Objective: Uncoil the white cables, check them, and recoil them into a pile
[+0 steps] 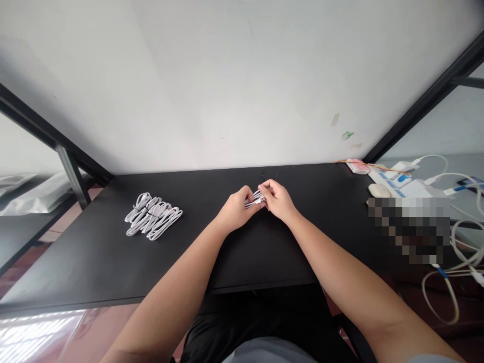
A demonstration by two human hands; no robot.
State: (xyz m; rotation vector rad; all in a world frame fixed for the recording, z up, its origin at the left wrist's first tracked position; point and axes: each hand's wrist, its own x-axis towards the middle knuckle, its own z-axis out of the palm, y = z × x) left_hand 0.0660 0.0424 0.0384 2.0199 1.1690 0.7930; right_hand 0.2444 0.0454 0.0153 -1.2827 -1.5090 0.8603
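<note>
Above the middle of the black table, a folded bundle of white cable is held between both of my hands. My left hand is closed on its left end, with the thumb along the near side. Closed around the right end, my right hand pinches with thumb and fingers. A pale connector seems to show between the thumbs. My fingers hide part of the cable. Off to the left lies a pile of coiled white cables, each bound at its middle with a dark tie.
The black table backs onto a white wall. On the right are a white power strip with plugs, a white mouse, a pixelated area and loose cables past the edge. Dark frame posts stand at both sides.
</note>
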